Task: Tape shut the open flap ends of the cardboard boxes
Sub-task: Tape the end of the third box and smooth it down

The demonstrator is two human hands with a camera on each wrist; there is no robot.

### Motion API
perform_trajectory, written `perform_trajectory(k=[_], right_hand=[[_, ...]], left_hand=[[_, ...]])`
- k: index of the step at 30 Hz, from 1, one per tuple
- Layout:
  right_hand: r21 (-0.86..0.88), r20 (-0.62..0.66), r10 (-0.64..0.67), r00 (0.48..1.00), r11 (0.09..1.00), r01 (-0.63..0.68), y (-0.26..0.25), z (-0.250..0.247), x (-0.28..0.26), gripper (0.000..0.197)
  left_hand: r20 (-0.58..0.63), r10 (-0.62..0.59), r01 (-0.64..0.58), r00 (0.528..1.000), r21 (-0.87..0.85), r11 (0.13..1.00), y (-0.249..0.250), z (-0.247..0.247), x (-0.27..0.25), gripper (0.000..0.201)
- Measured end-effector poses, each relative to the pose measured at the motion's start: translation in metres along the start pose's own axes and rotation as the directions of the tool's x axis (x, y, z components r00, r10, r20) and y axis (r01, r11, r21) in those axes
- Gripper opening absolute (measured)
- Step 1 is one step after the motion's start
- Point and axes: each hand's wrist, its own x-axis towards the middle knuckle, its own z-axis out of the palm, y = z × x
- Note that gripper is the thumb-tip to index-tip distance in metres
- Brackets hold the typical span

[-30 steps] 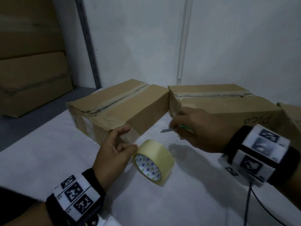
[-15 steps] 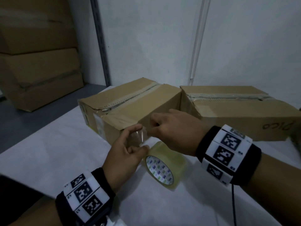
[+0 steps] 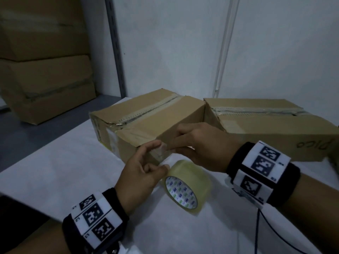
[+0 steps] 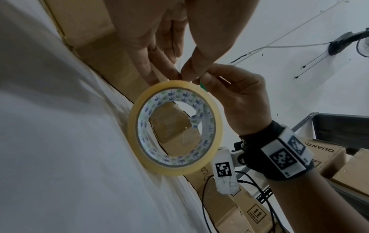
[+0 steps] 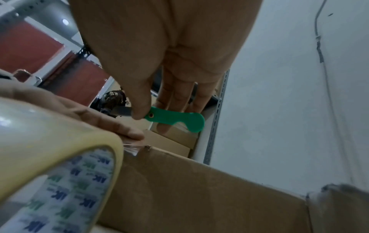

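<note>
The person's right hand grips a small green-handled cutter, thumb pressed at the base of its short metal blade, fingers curled behind the handle. The left hand pinches a strip of clear tape between thumb and forefinger, holding it against the near corner of a cardboard box. The two hands meet at that strip, fingertips almost touching, near the centre of the head view.

The tape roll stands on its edge on the white table, at about five o'clock from the left hand and just beside it, its printed core facing the viewer. The strip runs up from the roll to the box corner.

This box lies at about twelve o'clock from the hands, a band of tape along its top seam, its near end creased and torn. A second cardboard box sits at two o'clock, touching the first at a corner, with a taped top seam too. Stacked cartons stand at ten o'clock, well apart, against the wall.
</note>
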Motion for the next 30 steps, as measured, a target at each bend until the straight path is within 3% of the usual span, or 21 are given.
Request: perform_trajectory(k=[4, 8, 12, 14, 17, 20, 24, 27, 30], right_hand=[[-0.068, 0.032, -0.056, 0.998, 0.996, 0.058, -0.003, 0.005, 0.002, 0.009], [-0.314, 0.239, 0.125, 0.963, 0.948, -0.046, 0.008, 0.008, -0.001, 0.025], [-0.299, 0.212, 0.208, 0.955, 0.944, -0.139, 0.014, 0.003, -0.013, 0.027], [-0.271, 0.256, 0.342, 0.904, 0.923, -0.272, 0.018, 0.005, -0.023, 0.026], [-0.329, 0.362, 0.514, 0.777, 0.851, -0.409, 0.026, 0.014, -0.039, 0.023], [-0.446, 0.379, 0.611, 0.696, 0.779, -0.441, 0.033, 0.021, -0.05, 0.019], [-0.53, 0.394, 0.72, 0.572, 0.686, -0.499, 0.042, 0.025, -0.059, 0.028], [-0.492, 0.367, 0.753, 0.547, 0.656, -0.572, 0.047, 0.026, -0.065, 0.028], [-0.477, 0.35, 0.748, 0.563, 0.66, -0.58, 0.046, 0.03, -0.07, 0.025]], left_hand=[[0.005, -0.012, 0.012, 1.0, -0.026, 1.0, -0.002, -0.001, 0.001, 0.054], [0.024, -0.016, 0.016, 1.0, -0.031, 0.999, -0.001, -0.002, 0.002, 0.053], [0.036, -0.029, 0.03, 0.999, -0.027, 0.999, -0.002, -0.002, 0.001, 0.053], [0.034, -0.028, 0.029, 0.999, -0.028, 0.999, -0.002, -0.002, 0.001, 0.055], [0.044, -0.026, 0.027, 0.999, -0.026, 0.999, 0.0, -0.002, 0.002, 0.061], [0.038, -0.016, 0.017, 0.999, -0.023, 1.0, 0.004, 0.0, 0.001, 0.066], [0.045, -0.025, 0.026, 0.999, -0.025, 0.999, 0.005, 0.001, 0.0, 0.066], [0.062, -0.028, 0.032, 0.998, -0.052, 0.998, 0.004, 0.002, -0.001, 0.067], [0.067, -0.025, 0.03, 0.997, -0.079, 0.996, 0.001, 0.002, 0.001, 0.069]])
